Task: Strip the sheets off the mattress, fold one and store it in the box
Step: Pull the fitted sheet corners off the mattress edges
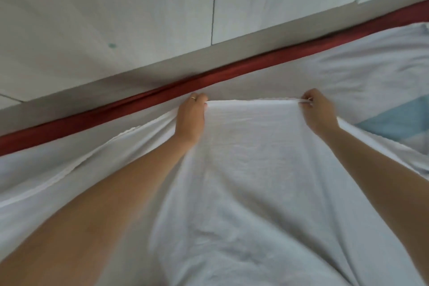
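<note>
Pale panelled wall [139, 18] fills the top of your view, with a dark red rail [209, 76] running along the far side of the bed just below it. Your white sheet [250, 158] lies over the bed and drapes toward you, its far edge lifted close to that rail. Your left hand [190, 118], a ring [193, 98] on one finger, grips that edge with the fingers curled over it. Your right hand [320, 111] pinches the same edge further along, so the hem runs taut and nearly straight between them.

This looks like the start of a pull or a fold. Draw both hands toward you at the same rate, with equal tension, so the hem comes level. The cloth sags away outside each hand, so a lopsided pull would likely twist one flank. If you mean to fold, carry this edge to meet the near one instead of bunching it.

Much is out of sight. The sheet's near edge falls below the frame. Another pale layer [348, 72] lies beneath toward the right, beside a blue-patterned cloth [394, 123]; whether that layer is a second sheet or the mattress cover is unclear. No box shows anywhere, and the soft blur hides hem detail and corners.
</note>
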The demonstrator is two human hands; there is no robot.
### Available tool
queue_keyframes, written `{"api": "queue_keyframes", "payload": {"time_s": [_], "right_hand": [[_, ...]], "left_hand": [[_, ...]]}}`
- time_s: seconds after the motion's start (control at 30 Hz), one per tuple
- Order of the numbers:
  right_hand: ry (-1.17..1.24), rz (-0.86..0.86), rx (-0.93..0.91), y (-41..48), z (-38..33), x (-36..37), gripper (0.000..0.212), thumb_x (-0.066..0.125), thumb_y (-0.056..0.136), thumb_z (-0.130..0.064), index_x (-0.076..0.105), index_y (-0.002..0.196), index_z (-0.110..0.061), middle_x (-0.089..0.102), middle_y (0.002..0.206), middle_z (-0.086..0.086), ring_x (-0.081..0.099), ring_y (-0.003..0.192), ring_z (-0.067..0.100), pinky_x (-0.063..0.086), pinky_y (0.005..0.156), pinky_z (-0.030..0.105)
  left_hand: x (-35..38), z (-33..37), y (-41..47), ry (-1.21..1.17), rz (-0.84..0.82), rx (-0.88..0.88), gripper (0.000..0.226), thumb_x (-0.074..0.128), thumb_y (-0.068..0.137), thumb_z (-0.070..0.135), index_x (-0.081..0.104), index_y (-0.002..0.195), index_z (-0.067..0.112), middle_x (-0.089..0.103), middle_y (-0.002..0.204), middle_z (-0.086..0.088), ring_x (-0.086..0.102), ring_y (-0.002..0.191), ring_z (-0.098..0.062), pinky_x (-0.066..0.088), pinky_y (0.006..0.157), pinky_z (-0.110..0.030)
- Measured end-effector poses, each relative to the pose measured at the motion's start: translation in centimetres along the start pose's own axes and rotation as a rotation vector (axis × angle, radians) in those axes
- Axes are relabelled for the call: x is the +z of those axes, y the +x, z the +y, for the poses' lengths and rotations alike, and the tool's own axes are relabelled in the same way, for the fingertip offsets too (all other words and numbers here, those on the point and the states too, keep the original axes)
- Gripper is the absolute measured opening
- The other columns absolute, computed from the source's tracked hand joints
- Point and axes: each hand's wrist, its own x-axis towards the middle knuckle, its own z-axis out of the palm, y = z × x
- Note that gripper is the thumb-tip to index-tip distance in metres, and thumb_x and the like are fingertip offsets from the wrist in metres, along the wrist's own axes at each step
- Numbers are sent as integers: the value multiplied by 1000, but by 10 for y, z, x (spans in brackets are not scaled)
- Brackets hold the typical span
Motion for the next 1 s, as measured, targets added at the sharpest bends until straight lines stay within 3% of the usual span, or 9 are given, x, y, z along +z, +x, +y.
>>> {"api": "queue_keyframes", "payload": {"time_s": [0.07, 0.17, 0.23, 0.47, 0.6, 0.67, 0.73, 0.83, 1.0], "right_hand": [[46, 43, 14, 17, -13, 10, 23, 43, 92, -4, 57, 110, -1, 61, 103, 17, 54, 94, 30, 35, 73, 27], [78, 100, 3, 47, -27, 26, 26, 43, 94, -4, 58, 114, 3, 60, 116, 21, 54, 110, 33, 38, 84, 30], [82, 97, -34, 63, -33, 32, 26, 42, 95, -5, 57, 115, 4, 59, 118, 22, 53, 111, 32, 36, 88, 28], [43, 57, -71, 99, -30, 62, 27, 43, 95, -7, 57, 114, 5, 60, 116, 20, 54, 110, 30, 33, 78, 18], [-29, -57, -45, 100, -25, 63, 30, 47, 94, -14, 57, 119, 0, 59, 119, 19, 55, 111, 31, 39, 88, 28], [8, -94, 38, 98, -32, 54, 30, 48, 94, -20, 59, 115, -1, 62, 110, 17, 58, 106, 32, 42, 81, 31], [79, -43, 112, 93, -44, 50, 29, 46, 95, -19, 60, 111, 0, 62, 107, 17, 59, 104, 32, 41, 79, 31], [101, 61, 155, 93, -58, 51, 27, 42, 96, -18, 57, 113, -2, 53, 121, 17, 56, 102, 32, 38, 79, 29], [-67, 223, 32, 104, -51, 94, 27, 43, 97, -27, 56, 112, -8, 47, 126, 10, 54, 99, 32, 35, 73, 33]], "left_hand": [[6, -13, 13, 140, 43, 35, 16, 48, 81, 0, 62, 83, 8, 62, 79, -13, 57, 74, -34, 33, 66, -38], [18, -30, 29, 320, 59, 148, 24, 39, 77, 2, 59, 79, 15, 59, 73, -5, 54, 72, -29, 22, 64, -35], [24, -39, 31, 339, 81, 216, 23, 37, 75, 4, 58, 81, 14, 58, 74, -6, 54, 74, -29, 23, 65, -36], [44, -51, 33, 288, 152, 211, 13, 45, 76, 9, 55, 84, 12, 57, 79, -10, 50, 75, -31, 27, 67, -40], [45, -50, 33, 321, 111, 189, 16, 43, 86, 21, 54, 79, 11, 56, 76, -10, 50, 73, -31, 28, 66, -40], [37, -45, 36, 354, 76, 157, 26, 42, 91, 29, 53, 75, 11, 56, 71, -9, 51, 69, -30, 32, 64, -38], [22, -40, 45, 356, 32, 137, 31, 40, 93, 31, 51, 72, 12, 56, 67, -9, 52, 66, -30, 33, 62, -38], [13, -42, 57, 346, 43, 199, 29, 40, 94, 30, 50, 72, 12, 55, 67, -9, 51, 68, -30, 29, 64, -39], [44, -65, 57, 337, 156, 229, 23, 39, 93, 26, 48, 78, 11, 53, 76, -13, 38, 76, -29, 26, 64, -40]]}}
